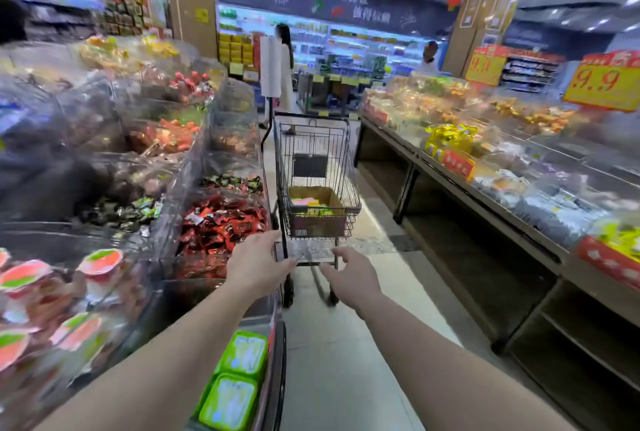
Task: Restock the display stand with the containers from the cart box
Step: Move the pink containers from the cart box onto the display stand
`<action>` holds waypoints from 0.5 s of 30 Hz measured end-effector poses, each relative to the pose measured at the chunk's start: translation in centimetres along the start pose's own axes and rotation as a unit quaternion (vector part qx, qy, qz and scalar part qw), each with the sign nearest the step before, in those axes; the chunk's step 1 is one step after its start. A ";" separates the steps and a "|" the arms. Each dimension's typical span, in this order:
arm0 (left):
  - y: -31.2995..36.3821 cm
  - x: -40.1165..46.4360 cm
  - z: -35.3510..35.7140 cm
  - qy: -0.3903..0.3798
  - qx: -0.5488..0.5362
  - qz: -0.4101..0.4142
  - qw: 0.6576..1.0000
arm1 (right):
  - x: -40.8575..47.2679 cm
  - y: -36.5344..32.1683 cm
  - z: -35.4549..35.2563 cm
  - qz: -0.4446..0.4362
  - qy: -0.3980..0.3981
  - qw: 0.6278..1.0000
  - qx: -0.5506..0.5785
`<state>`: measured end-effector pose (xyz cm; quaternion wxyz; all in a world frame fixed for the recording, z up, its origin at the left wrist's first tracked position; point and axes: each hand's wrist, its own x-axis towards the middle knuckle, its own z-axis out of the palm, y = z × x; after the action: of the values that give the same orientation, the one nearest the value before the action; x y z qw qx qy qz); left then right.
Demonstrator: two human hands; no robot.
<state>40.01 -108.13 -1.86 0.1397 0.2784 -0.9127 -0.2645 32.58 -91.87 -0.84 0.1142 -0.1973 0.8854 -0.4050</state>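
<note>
The black wire shopping cart (317, 181) stands in the aisle, just right of the clear-fronted display stand (221, 208). Inside the cart sits the brown cardboard box (320, 219) of pink and green containers (310, 204). The left hand (256, 266) touches the cart's rear bar with fingers extended; the right hand (349, 274) reaches toward the cart, relaxed, grasping nothing, probably to pull it closer.

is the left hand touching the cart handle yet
Touching. The head view shows the left hand with its fingers lying over the near end of the cart handle; whether they are curled round it cannot be told.
</note>
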 end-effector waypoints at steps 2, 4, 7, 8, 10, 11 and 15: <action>0.5 3.2 1.3 0.009 -0.004 -0.008 1.000 | 4.1 0.6 0.1 -0.012 -0.007 1.000 -0.007; 1.4 6.2 2.9 0.012 0.002 -0.017 1.000 | 8.2 1.2 0.0 -0.028 -0.011 0.999 -0.023; 3.7 11.1 6.0 0.006 0.017 -0.027 0.999 | 14.4 3.2 -1.2 -0.042 -0.015 0.999 -0.024; 4.7 12.7 7.1 0.007 0.017 -0.025 1.000 | 16.4 4.0 -1.9 -0.045 -0.019 0.999 -0.022; 7.0 16.3 9.2 0.009 0.008 -0.026 1.000 | 20.2 5.5 -4.0 -0.042 -0.027 0.999 -0.016; 8.4 17.9 10.1 0.002 0.007 -0.033 0.999 | 22.1 6.3 -5.0 -0.041 -0.035 0.998 -0.022; 11.8 24.4 13.0 -0.003 0.002 -0.056 0.998 | 30.0 8.7 -8.3 -0.018 -0.055 0.998 -0.028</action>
<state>9.99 -108.70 -3.29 0.1209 0.3287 -0.8967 -0.2708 0.47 -94.41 -3.36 0.1497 -0.2386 0.8851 -0.3705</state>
